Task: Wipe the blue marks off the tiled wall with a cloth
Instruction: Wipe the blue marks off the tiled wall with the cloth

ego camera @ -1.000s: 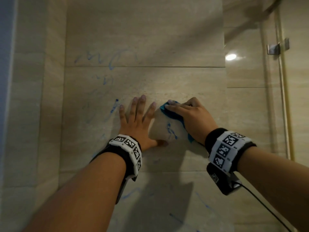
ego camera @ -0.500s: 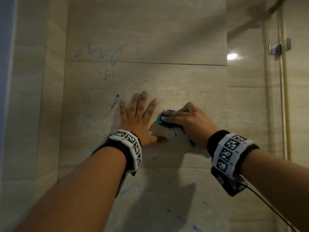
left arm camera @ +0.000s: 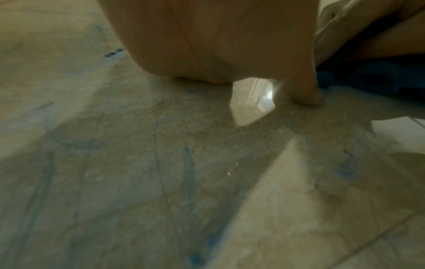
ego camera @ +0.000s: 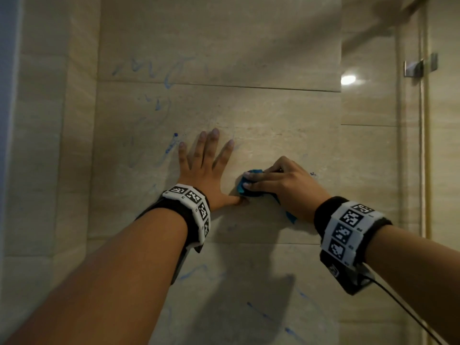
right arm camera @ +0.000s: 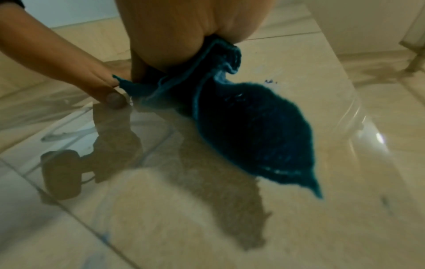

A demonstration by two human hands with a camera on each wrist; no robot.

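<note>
The beige tiled wall (ego camera: 261, 115) carries blue marks: faint scribbles (ego camera: 154, 68) on the upper tile, a darker streak (ego camera: 171, 145) left of my left hand, and more lines (ego camera: 263, 314) on the lower tile. My left hand (ego camera: 206, 165) lies flat on the wall with fingers spread. My right hand (ego camera: 276, 180) grips a bunched blue cloth (ego camera: 249, 185) and presses it to the tile just right of my left thumb. In the right wrist view the cloth (right arm camera: 253, 131) trails below the palm, next to the left thumb (right arm camera: 112, 98). Smeared blue streaks (left arm camera: 188, 169) show in the left wrist view.
A glass shower door with a brass frame (ego camera: 423, 145) and a metal hinge bracket (ego camera: 420, 66) stands at the right. The wall turns a corner (ego camera: 97, 120) at the left. A cable (ego camera: 410, 317) hangs from my right wristband.
My right hand has slid the cloth down and left across the tile, over the blue mark that lay beside my left thumb. My left hand has stayed flat on the wall.
</note>
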